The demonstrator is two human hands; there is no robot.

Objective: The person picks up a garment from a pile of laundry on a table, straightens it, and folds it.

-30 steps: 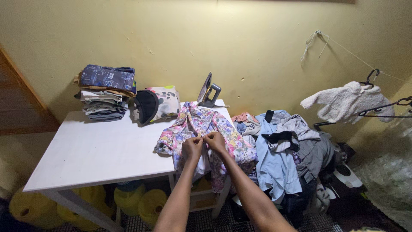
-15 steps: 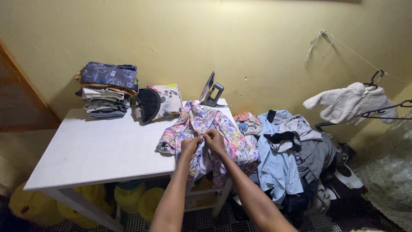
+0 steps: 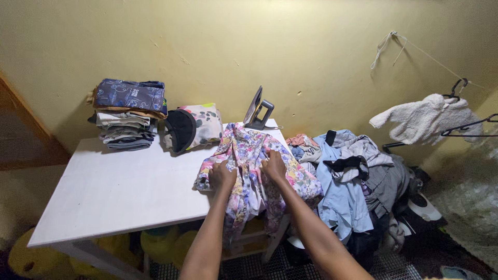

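Where the yellow wall (image 3: pixel 155 36) backs the scene, largest item first: white table (image 3: pixel 104 186), flat top, carrying everything listed below except the pile at its right end.

Heap of unsorted laundry (image 3: pixel 353 176), blue and grey pieces, just beside the table's right end, well above floor level.

Floral garment (image 3: pixel 254 161), pink, yellow and blue print, spread at the table's right front corner. Long axis from the far edge near the wall toward the wearer of the camera; upper part flat on the table and pointing at the wall, lower part draped over the front edge and hanging free. Judged light, thin and limp: no stiffness, folds wherever unsupported, likely to slide off toward the hanging side if released. Best taken at seams, hem or shoulder line with a pinch of both hands, weight kept on the table.

Stack of folded clothes (image 3: pixel 127 111), far left corner, dark blue printed piece on top. Spotted folded cloth with a dark cap (image 3: pixel 192 127) beside it.

Clothes iron (image 3: pixel 257 109), stood on its heel at the far edge, just beyond the garment.

Fluffy white top (image 3: pixel 425 119) on a hanger, right.

Left hand (image 3: pixel 222 175) and right hand (image 3: pixel 273 165): both pressed down on the garment, fingers curled, gripping bunched fabric either side of its centre line.
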